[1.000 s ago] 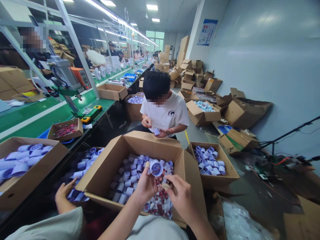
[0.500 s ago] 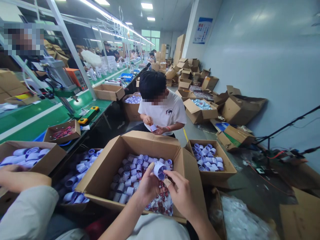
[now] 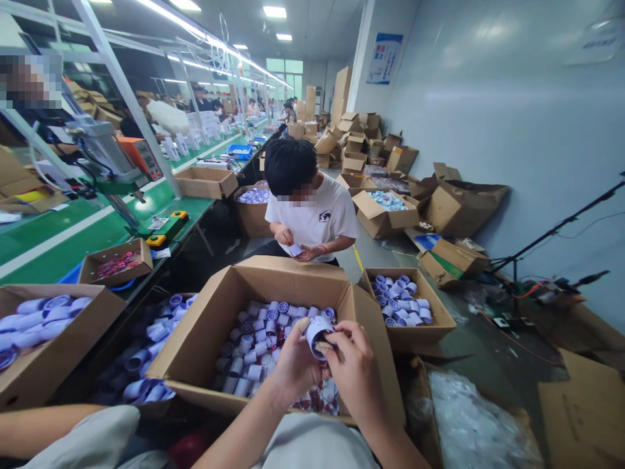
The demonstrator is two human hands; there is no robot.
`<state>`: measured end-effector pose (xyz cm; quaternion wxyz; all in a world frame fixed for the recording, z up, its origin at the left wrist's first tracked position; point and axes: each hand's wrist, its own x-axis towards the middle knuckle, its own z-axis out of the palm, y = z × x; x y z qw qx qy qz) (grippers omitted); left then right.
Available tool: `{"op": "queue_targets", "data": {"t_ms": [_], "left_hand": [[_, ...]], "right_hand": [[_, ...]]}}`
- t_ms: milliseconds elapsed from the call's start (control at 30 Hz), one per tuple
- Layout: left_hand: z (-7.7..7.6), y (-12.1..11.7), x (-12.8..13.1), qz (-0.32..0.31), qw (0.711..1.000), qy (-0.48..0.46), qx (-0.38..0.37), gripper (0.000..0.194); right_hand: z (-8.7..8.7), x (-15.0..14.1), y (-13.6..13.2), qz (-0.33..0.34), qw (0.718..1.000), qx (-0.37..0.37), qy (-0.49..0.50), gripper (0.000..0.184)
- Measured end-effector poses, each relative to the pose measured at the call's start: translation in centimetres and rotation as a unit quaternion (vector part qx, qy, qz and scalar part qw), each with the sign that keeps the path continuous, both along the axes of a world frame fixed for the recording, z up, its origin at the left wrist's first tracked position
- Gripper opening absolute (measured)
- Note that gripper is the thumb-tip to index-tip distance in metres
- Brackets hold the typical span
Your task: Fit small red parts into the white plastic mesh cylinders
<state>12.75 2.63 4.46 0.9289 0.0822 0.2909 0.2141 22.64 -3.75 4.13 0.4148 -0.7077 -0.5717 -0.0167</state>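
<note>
My left hand [image 3: 294, 362] holds a small white cylinder [image 3: 316, 331] with a blue inside, over a large open cardboard box [image 3: 205, 339]. My right hand [image 3: 355, 371] is closed on the cylinder's open end from the right, pinching a small part there that I cannot make out. The box below holds several white and blue cylinders [image 3: 254, 342] and, at its near side, several small red parts [image 3: 317, 397].
A person in a white T-shirt [image 3: 312, 218] sits facing me behind the box, handling a small piece. Another person's arm and sleeve [image 3: 63, 433] lie at bottom left. More boxes of cylinders [image 3: 403, 303] [image 3: 29, 319] stand around; a green conveyor [image 3: 73, 228] runs at left.
My hands have come closer together, and the right hand now closes on the cylinder's open end. The view has shifted slightly. The neighbour's arm at left has dropped lower.
</note>
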Motion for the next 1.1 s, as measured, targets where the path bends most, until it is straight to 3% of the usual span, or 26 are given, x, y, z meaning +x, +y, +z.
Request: {"op": "queue_targets", "data": {"t_ms": [233,400,567,833,967,1100], "left_hand": [[-0.3,0.3,-0.1,-0.014,0.998,0.046,0.031,0.031],[-0.6,0.4,0.1,-0.019,0.993,0.073,0.088,0.029],[-1.5,0.7,0.3,0.009,0.981,0.115,0.153,0.025],[-2.9,1.3,-0.1,0.002,0.949,0.212,0.234,0.029],[-4.6,1.9,0.1,-0.008,0.942,0.236,0.239,0.029],[-7.5,2.3,0.6,-0.032,0.942,0.274,0.190,0.033]], "right_hand": [[0.0,-0.4,0.0,-0.001,0.999,-0.014,0.045,0.018],[0.6,-0.8,0.1,-0.054,0.986,-0.032,0.155,0.015],[1.3,-0.7,0.6,-0.019,0.956,-0.071,0.285,0.038],[0.7,-0.7,1.6,-0.043,0.971,-0.054,0.230,0.034],[-0.8,-1.1,1.8,-0.073,0.966,-0.069,0.237,0.038],[-2.4,-1.1,2.0,-0.097,0.955,-0.080,0.269,0.035]]}}
